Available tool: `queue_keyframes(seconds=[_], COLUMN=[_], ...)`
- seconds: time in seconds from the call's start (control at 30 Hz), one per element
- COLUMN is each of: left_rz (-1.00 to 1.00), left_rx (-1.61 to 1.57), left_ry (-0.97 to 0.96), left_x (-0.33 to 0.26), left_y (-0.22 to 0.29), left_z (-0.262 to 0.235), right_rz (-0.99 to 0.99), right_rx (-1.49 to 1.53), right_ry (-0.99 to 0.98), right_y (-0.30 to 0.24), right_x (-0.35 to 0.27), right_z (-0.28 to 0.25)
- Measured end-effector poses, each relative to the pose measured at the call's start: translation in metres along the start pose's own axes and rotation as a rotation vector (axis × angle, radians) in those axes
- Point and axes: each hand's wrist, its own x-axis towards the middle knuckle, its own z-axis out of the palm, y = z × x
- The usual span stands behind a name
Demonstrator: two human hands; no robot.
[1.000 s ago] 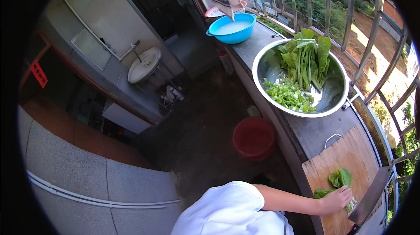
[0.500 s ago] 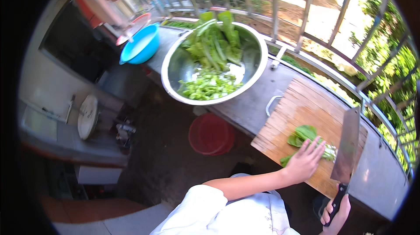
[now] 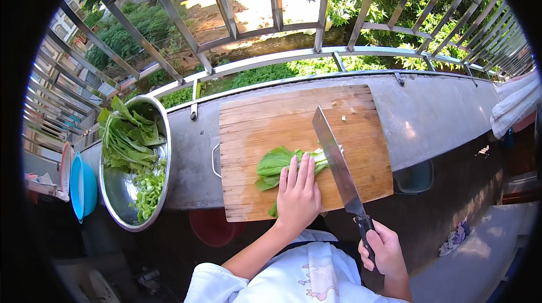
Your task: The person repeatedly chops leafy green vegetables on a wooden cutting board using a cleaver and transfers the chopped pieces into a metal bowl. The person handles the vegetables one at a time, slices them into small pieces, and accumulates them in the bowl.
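Observation:
A bunch of leafy greens [image 3: 278, 163] lies across the wooden cutting board [image 3: 248, 110], its pale stem ends pointing right. My left hand [image 3: 299, 196] rests over the bunch with fingers stretched forward and close together, holding it down against the board. My right hand [image 3: 385, 247] is closed around the black handle of a cleaver [image 3: 340, 170]. The wide blade slants up and away to the left, beside the cut stems. Whether its edge touches the board I cannot tell. A few small pale bits [image 3: 344, 118] lie near the board's far right.
Left of the board, a steel basin [image 3: 165, 187] holds whole leaves and chopped greens. A blue basin [image 3: 83, 187] stands farther left. Metal railings [image 3: 243, 35] run behind the grey ledge [image 3: 435, 105]. A red bucket [image 3: 217, 228] is below the ledge; white cloth [image 3: 516, 102] hangs far right.
The view has swung right, bringing the board to the middle and the steel basin to the left. My left hand stays on the greens, and my right hand still grips the cleaver.

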Motion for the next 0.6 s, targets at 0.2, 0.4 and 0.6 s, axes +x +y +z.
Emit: queue_keyframes(seconds=[0.2, 0.4, 0.6], left_rz=[-0.007, -0.012, 0.002], left_rx=[-0.021, -0.023, 0.024], left_ry=[-0.031, -0.054, -0.04], left_x=[0.002, 0.001, 0.001], left_y=[-0.002, -0.003, -0.002], left_z=[-0.002, -0.001, -0.001], right_rz=[0.06, 0.098, 0.042], right_rx=[-0.016, -0.134, -0.157], right_ry=[0.023, 0.056, -0.024], right_y=[0.004, -0.006, -0.022], right_x=[0.003, 0.011, 0.065], right_z=[0.01, 0.028, 0.033])
